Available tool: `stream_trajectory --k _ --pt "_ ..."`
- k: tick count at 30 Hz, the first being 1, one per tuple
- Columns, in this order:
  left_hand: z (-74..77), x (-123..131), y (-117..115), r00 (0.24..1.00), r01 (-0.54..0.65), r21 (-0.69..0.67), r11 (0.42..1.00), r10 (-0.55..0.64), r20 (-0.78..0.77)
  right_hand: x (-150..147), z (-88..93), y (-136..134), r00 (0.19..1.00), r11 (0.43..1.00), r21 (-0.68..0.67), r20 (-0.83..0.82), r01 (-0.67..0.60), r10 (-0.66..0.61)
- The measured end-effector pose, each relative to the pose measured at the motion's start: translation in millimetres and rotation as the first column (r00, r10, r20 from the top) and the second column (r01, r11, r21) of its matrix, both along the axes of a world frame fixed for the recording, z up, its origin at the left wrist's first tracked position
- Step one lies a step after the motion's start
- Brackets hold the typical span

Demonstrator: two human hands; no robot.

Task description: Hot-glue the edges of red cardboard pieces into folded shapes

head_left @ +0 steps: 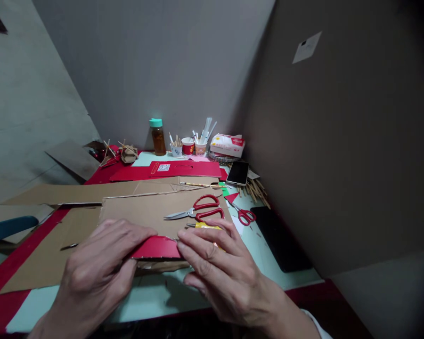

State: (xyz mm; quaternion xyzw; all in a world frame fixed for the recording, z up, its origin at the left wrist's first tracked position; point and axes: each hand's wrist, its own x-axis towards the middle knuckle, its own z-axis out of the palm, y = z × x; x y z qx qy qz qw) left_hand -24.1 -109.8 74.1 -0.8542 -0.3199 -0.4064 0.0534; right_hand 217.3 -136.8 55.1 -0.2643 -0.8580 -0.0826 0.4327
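Between my two hands is a small red cardboard piece point(157, 247), held near the front edge of a brown cardboard sheet point(137, 214). My left hand point(102, 256) is closed on its left end, fingers above and thumb below. My right hand point(222, 263) pinches the right end, its fingertips on the upper edge. Just beyond the right fingers lies a yellow-handled tool point(205, 226) with a dark tip, partly hidden by that hand. Large red-handled scissors point(194, 212) rest on the sheet, blades pointing left.
Smaller red-handled scissors point(245, 215), a phone point(238, 173) and a dark flat tablet-like slab point(281, 240) lie along the right. Behind are red card strips point(205, 169), a bottle point(158, 139), small cups point(188, 147) and a tissue pack point(228, 145). Grey walls point(169, 61) enclose the back and right.
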Motion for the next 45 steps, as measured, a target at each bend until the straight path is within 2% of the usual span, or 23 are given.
stream_trajectory --k 6,14,19,24,29,34,36,39,41,45 --pt "3.0 3 0 0.999 0.037 0.0 0.999 -0.037 -0.003 -8 5.3 5 0.999 0.998 0.055 0.032 -0.004 0.003" --pt "-1.5 6 0 0.998 0.011 -0.061 0.998 -0.007 0.059 -9 5.8 8 0.997 0.993 0.099 0.053 0.058 -0.064" --pt "-6.7 9 0 0.994 -0.063 -0.055 0.997 0.067 0.088 -8 2.0 6 0.999 0.994 0.107 -0.042 0.037 -0.033" --pt "-7.2 14 -3 0.992 -0.108 -0.019 0.994 0.109 0.064 -10 0.9 7 0.994 0.988 0.122 -0.072 0.09 -0.082" --pt "-13.9 22 -14 0.983 -0.162 0.0 0.987 0.161 0.082 -17 1.1 7 0.992 0.974 0.201 -0.097 0.099 -0.081" --pt "-20.1 28 -22 0.964 -0.223 -0.037 0.974 0.226 0.139 -24 -0.6 12 0.984 0.949 0.288 -0.159 0.128 -0.084" --pt "-20.6 29 -22 0.959 -0.233 -0.034 0.972 0.235 0.156 -23 -1.9 14 0.985 0.962 0.25 -0.156 0.11 -0.072" --pt "-21.1 28 -22 0.952 -0.248 -0.024 0.969 0.248 0.181 -19 -3.5 13 0.986 0.996 0.076 -0.163 0.044 -0.031" --pt "-22.5 28 -22 0.948 -0.255 -0.019 0.967 0.254 0.19 -16 -3.8 11 0.977 0.999 -0.001 -0.21 0.042 -0.041" --pt "-27.1 28 -24 0.944 -0.248 -0.014 0.969 0.245 0.22 -11 -3.7 4 0.952 0.997 -0.03 -0.297 0.07 -0.076"
